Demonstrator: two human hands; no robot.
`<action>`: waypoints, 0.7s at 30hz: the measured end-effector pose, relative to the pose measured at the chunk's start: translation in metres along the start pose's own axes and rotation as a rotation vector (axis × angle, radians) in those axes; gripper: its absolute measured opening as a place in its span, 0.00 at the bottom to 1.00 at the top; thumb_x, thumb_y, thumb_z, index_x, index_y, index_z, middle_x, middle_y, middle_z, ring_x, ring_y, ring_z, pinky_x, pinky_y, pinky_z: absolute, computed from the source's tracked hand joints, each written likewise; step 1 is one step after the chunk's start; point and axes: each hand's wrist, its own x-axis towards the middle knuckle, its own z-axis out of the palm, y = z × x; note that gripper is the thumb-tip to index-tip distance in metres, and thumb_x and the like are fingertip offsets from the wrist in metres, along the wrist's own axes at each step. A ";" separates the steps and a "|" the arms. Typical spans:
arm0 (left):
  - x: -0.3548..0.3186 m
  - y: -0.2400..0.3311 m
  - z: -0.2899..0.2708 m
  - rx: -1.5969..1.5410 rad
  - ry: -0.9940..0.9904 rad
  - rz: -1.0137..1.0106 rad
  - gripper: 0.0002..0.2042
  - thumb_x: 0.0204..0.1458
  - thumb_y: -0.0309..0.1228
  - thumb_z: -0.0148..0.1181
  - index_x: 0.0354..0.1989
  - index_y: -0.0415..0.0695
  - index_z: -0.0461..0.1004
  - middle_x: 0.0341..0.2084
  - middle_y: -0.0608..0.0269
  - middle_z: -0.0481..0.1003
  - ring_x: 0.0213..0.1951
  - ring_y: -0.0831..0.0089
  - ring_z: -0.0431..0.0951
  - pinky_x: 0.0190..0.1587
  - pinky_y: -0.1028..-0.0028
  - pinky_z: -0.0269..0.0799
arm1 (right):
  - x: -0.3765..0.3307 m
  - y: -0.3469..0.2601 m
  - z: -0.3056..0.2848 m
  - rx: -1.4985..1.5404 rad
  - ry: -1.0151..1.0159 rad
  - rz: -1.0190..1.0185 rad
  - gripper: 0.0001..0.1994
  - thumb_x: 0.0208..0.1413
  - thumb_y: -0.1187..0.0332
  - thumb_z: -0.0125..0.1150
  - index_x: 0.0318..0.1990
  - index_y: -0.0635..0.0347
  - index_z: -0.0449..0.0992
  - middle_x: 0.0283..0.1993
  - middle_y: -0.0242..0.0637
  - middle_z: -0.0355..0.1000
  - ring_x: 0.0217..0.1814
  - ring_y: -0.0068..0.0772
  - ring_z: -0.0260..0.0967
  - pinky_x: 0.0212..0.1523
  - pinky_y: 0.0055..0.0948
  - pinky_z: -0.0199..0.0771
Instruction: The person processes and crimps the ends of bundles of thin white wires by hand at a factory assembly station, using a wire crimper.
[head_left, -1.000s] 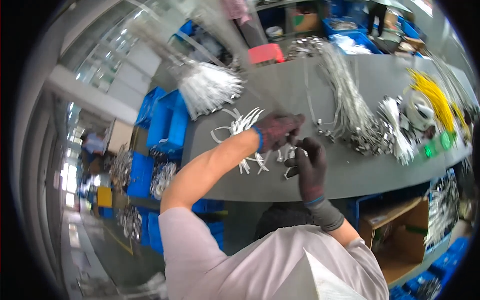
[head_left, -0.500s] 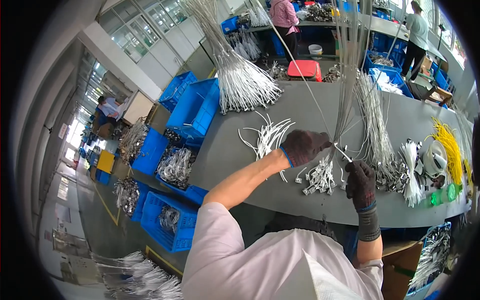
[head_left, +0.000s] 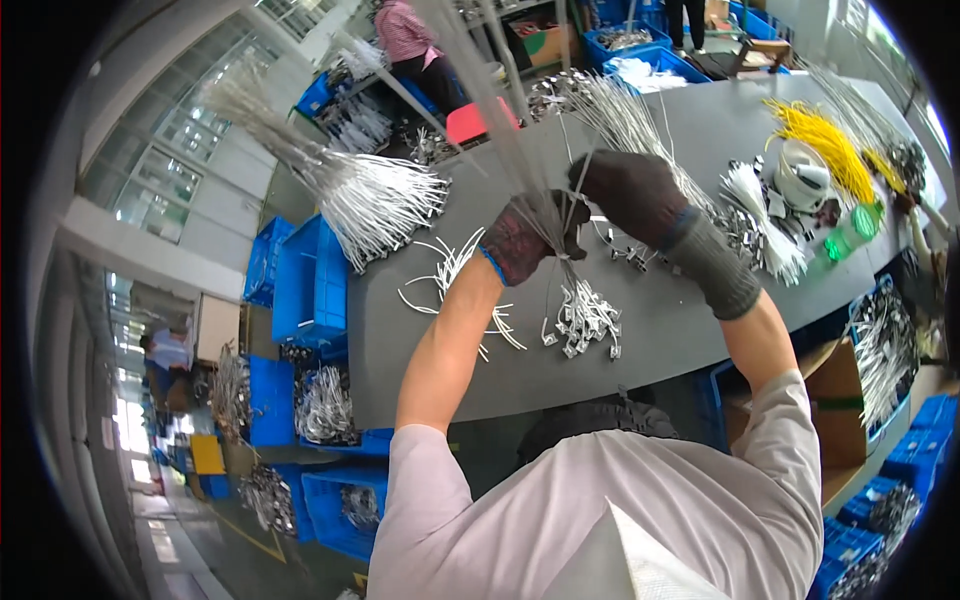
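Note:
My left hand [head_left: 522, 240], in a dark glove, is closed round a bundle of thin grey cables [head_left: 512, 150] that rises blurred toward the top of the view. Below that hand the bundle ends in white tips with small metal connectors [head_left: 585, 322], lying on the grey table. My right hand [head_left: 628, 192], also gloved, is beside the bundle, just above and right of the left hand. Its fingers are curled in at the cables; what they pinch is hidden. Loose white ties or tubes [head_left: 450, 265] lie to the left of my left forearm.
A large cable bundle [head_left: 385, 200] lies at the table's left edge, near blue crates [head_left: 310, 285]. Rightward are more grey cables [head_left: 630, 115], white strips [head_left: 770, 225], a white tape roll [head_left: 802, 172], yellow cables [head_left: 825, 145] and a green bottle [head_left: 853, 232]. A person [head_left: 410, 40] stands beyond.
My right hand has risen from the lower right to the bundle, away from where it held a white strand's end. My left hand now wraps the bundle. The view has turned rightward.

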 end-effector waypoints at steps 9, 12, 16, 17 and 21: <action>0.004 0.007 0.012 1.172 0.188 0.359 0.13 0.61 0.36 0.59 0.46 0.39 0.74 0.39 0.61 0.76 0.39 0.67 0.79 0.39 0.66 0.77 | -0.045 -0.036 0.030 0.960 0.106 0.532 0.15 0.66 0.62 0.55 0.54 0.61 0.74 0.36 0.33 0.76 0.26 0.20 0.72 0.25 0.22 0.73; 0.002 0.017 0.020 0.323 0.291 -0.016 0.14 0.64 0.38 0.57 0.45 0.38 0.78 0.34 0.64 0.78 0.37 0.76 0.78 0.38 0.76 0.75 | -0.054 -0.042 0.035 1.117 0.089 0.674 0.10 0.65 0.66 0.57 0.42 0.64 0.78 0.30 0.33 0.75 0.24 0.18 0.70 0.25 0.22 0.72; 0.000 0.039 0.027 0.857 0.139 0.029 0.16 0.61 0.38 0.62 0.45 0.36 0.79 0.35 0.62 0.80 0.36 0.77 0.78 0.39 0.76 0.75 | -0.057 -0.053 0.028 0.973 0.193 0.509 0.09 0.63 0.65 0.59 0.40 0.62 0.78 0.25 0.29 0.73 0.21 0.16 0.68 0.22 0.21 0.68; 0.000 0.044 0.027 0.778 0.120 -0.036 0.15 0.59 0.37 0.63 0.45 0.36 0.79 0.35 0.63 0.80 0.36 0.77 0.78 0.39 0.76 0.75 | -0.059 -0.056 0.027 0.978 0.191 0.509 0.09 0.63 0.65 0.59 0.40 0.62 0.78 0.25 0.29 0.73 0.21 0.16 0.68 0.22 0.21 0.68; 0.001 0.052 0.024 0.490 0.149 -0.228 0.10 0.53 0.29 0.68 0.40 0.39 0.79 0.31 0.65 0.79 0.33 0.78 0.77 0.36 0.77 0.74 | -0.066 -0.056 0.037 1.232 0.011 0.585 0.12 0.64 0.61 0.59 0.39 0.61 0.78 0.23 0.26 0.70 0.21 0.14 0.65 0.21 0.20 0.65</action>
